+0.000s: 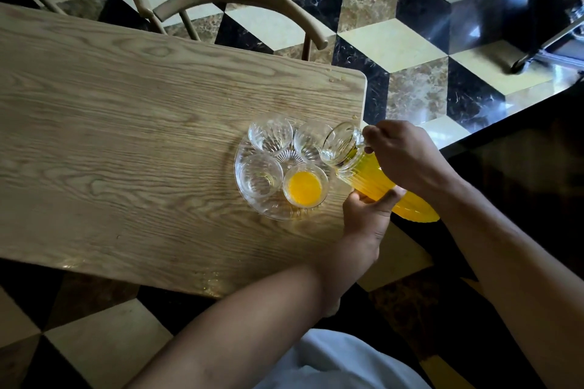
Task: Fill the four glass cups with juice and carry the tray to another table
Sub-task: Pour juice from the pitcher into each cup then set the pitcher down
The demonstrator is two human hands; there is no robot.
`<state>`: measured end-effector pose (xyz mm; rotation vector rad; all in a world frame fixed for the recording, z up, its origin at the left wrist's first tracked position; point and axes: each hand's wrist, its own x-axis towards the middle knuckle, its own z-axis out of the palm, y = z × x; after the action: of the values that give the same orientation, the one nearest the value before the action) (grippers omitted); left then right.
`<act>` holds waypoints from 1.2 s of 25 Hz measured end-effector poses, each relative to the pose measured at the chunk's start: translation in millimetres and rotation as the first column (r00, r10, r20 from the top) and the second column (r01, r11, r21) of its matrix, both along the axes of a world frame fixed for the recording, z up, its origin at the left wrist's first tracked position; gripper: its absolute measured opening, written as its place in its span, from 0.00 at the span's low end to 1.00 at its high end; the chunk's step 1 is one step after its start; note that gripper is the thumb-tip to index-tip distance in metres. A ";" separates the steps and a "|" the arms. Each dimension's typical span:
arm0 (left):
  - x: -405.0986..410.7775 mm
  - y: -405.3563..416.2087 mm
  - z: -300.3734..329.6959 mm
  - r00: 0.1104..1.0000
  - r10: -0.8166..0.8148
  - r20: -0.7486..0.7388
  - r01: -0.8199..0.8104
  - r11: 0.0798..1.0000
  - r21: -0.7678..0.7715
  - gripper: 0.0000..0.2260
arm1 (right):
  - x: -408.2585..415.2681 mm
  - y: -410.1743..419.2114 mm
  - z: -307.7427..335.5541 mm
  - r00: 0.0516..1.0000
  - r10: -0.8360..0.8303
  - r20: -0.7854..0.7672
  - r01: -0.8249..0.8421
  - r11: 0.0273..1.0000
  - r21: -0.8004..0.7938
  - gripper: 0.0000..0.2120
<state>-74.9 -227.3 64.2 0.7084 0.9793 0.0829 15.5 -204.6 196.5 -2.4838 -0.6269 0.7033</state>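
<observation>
Table [126, 123]: light wood, strong grain, rounded corner, set at an angle. Floor [392, 41] around the table: cube-pattern tiles in cream, brown marble and black marble, glossy, bright glare to the table's far right. Two chairs [240, 6] with curved beige backs along the table's far edge. Dark counter [521, 151] right of the table.

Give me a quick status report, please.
Both hands on juice pitcher: right hand at handle, left hand beneath. One cup filled, three empty. Nothing blocking.

Wooden table [126, 110], seemingly glass tray [252, 205] directly atop.
</observation>
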 end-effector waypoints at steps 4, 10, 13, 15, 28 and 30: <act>13.6 0.1 3.0 0.999 0.033 0.010 -0.033 0.999 -0.026 0.13 | 14.4 5.5 -4.4 0.999 0.036 0.030 -0.036 0.999 -0.017 0.21; 25.8 4.6 4.3 1.000 0.031 -0.005 -0.031 0.996 -0.085 0.22 | 25.9 18.6 -13.8 0.993 0.106 0.046 -0.102 0.991 -0.081 0.19; 29.2 3.4 1.0 0.999 0.037 -0.002 -0.037 0.995 -0.098 0.24 | 28.2 24.3 -16.6 0.996 0.072 0.044 -0.068 0.994 -0.082 0.20; 30.7 2.3 -0.3 0.999 0.049 -0.007 -0.050 0.992 -0.117 0.23 | 29.1 27.3 -17.9 0.994 0.100 0.050 -0.095 0.990 -0.103 0.20; 37.4 5.2 4.9 0.997 0.073 -0.011 -0.073 0.980 -0.186 0.24 | 34.4 40.2 -20.3 0.987 0.154 0.036 -0.145 0.972 -0.185 0.22; 38.8 5.9 6.0 0.998 0.060 -0.036 -0.065 0.981 -0.182 0.26 | 35.6 41.4 -20.5 0.986 0.160 0.036 -0.150 0.970 -0.193 0.22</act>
<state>-36.1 -221.4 70.2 0.5116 1.0238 0.0370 51.0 -163.3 176.0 -2.6557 -0.8152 0.7932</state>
